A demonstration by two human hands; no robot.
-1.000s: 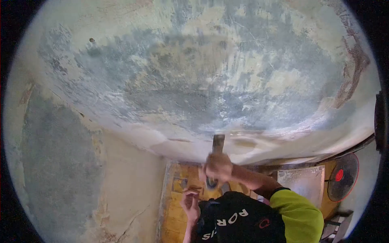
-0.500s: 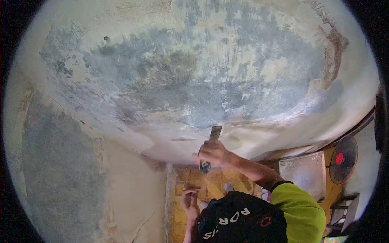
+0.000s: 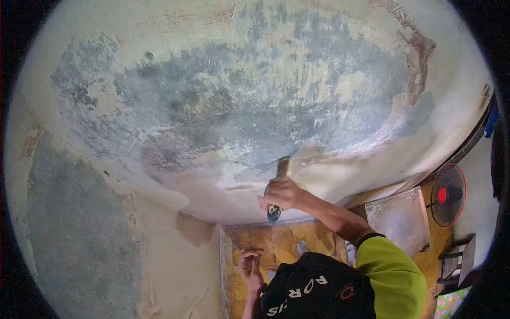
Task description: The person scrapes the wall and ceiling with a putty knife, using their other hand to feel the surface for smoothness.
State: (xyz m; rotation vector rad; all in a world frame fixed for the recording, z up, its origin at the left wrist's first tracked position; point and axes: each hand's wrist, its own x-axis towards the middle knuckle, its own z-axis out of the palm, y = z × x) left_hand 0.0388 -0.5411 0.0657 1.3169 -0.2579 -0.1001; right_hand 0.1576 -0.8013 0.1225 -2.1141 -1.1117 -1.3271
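Observation:
My right hand [image 3: 283, 192] is closed around the dark handle of a scraper [image 3: 283, 167]. The flat metal blade points up, its tip overlapping the lower edge of the grey-blue patch on the wall [image 3: 255, 127]. Part of the handle's butt end shows below my fist. Lower and to the left, my left hand [image 3: 252, 267] hangs over the floor with fingers loosely bent and apart, nothing visible in it. Pale coating surrounds the patched area, which is mottled and scratched.
A second grey patch [image 3: 79, 223] covers the adjoining wall at left. Below lies a yellow tiled floor [image 3: 241, 239]. To the right are a pale board [image 3: 398, 220], a red-rimmed fan [image 3: 449, 195] and a dark stool [image 3: 457, 260].
My right hand and the scraper have shifted slightly up and to the right. My left hand stays in nearly the same place. The camera view has turned a little to the right.

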